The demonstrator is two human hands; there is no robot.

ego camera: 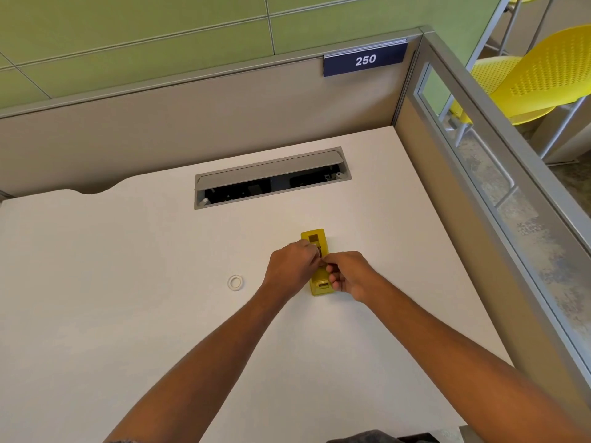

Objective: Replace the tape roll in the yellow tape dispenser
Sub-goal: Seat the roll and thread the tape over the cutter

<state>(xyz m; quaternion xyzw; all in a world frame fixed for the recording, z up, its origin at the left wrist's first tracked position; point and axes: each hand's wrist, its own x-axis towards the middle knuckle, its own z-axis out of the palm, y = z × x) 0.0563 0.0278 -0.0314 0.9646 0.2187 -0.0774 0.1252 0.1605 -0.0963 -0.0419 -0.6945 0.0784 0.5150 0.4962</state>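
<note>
While both hands crowd over it, the yellow tape dispenser (315, 251) sits flat on the white worktop (128, 282) right of frame centre, long axis running up-frame, cutter end toward the bottom. Left hand (289, 266) curls over the dispenser's left side, fingers (308, 247) closed near the middle of the body; looks like it pins the body down and pinches something small and dark at the roll well, can't tell exactly what. Right hand (348, 274) comes in from the right, thumb and forefinger pinched together at the same spot, other fingers folded against the dispenser's lower right edge near the cutter; what it grips is hidden, maybe tape end or the hub, too small to say. Hands touch or nearly touch at the middle of the dispenser. A small white ring (235, 282), likely a spent tape core or a thin roll, lies flat on the worktop left of the left hand, well apart from the dispenser, probably parked there out of the way. Open cable tray (271, 177) sits up-frame, not involved. Judgement: mid-step, seating a roll or threading tape toward the cutter; two-hand hold makes sense since the light dispenser would slide otherwise.
</note>
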